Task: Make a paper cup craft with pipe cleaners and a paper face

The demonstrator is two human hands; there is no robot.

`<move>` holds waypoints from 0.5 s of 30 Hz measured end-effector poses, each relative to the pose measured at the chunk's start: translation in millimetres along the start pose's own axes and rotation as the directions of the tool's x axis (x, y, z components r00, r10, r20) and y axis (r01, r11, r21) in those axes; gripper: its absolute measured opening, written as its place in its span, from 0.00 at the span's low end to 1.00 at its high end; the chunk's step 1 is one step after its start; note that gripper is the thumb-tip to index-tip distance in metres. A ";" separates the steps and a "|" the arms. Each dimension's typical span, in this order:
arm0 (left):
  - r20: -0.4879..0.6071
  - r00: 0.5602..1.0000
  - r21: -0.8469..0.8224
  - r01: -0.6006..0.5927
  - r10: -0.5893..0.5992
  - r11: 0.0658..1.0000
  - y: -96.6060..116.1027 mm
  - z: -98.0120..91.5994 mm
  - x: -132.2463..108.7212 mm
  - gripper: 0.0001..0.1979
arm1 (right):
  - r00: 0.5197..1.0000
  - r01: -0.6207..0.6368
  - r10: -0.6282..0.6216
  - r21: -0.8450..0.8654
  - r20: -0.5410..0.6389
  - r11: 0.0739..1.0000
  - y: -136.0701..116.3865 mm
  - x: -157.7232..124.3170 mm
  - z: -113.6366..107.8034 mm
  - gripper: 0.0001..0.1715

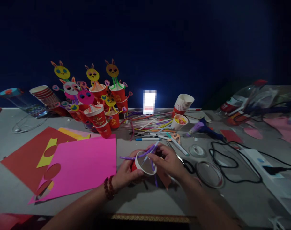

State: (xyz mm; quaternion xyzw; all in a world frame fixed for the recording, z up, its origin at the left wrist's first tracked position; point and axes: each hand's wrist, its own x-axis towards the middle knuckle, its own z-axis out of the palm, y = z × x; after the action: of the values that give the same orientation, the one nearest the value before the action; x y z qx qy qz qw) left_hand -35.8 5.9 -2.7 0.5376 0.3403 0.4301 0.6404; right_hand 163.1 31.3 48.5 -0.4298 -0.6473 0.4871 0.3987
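Note:
My left hand (pixel 126 172) is wrapped round a red and white paper cup (pixel 135 166), tilted with its mouth toward me. Purple straws (pixel 128 157) cross the rim, and one sticks out to the left. A pale, thin strip stands inside the cup. At the cup's right side, my right hand (pixel 168 159) is closed, its fingers pinching at the purple straws near the rim. Its fingertips partly cover the place where they meet the cup. Under that hand lies a brown paper scrap (pixel 163 179), and black-handled scissors (pixel 189 166) lie just to the right.
Finished rabbit-faced cups (pixel 95 113) stand back left, beside stacked cups (pixel 43 95). Pink (pixel 88 163) and red sheets (pixel 23 159) cover the left. Loose straws (pixel 150 124), a marker (pixel 147 139), tape rolls (pixel 209 174), a glue gun (pixel 209 129) and a power strip (pixel 257 166) lie around.

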 end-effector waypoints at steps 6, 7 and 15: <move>0.033 0.999 -0.006 -0.010 0.010 1.000 -2.2 -1.9 -1.0 0.38 | 1.000 0.001 -0.001 -0.004 -0.001 1.000 5.3 0.0 2.5 0.15; 0.010 1.000 -0.017 -0.022 0.022 1.000 -2.2 -2.3 -0.4 0.38 | 1.000 -0.001 0.001 0.034 -0.021 0.999 5.7 0.1 2.5 0.15; -0.311 0.949 -0.105 -0.088 0.051 0.991 -17.9 -12.7 3.2 0.32 | 0.998 -0.029 0.024 0.097 0.056 0.995 4.8 0.8 1.7 0.16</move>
State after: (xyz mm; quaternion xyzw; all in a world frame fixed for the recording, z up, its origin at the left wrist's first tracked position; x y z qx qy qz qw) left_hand -42.5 12.9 -22.6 0.4370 0.3906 0.5503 0.5947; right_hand 162.0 32.3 43.5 -0.4050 -0.6276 0.5349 0.3949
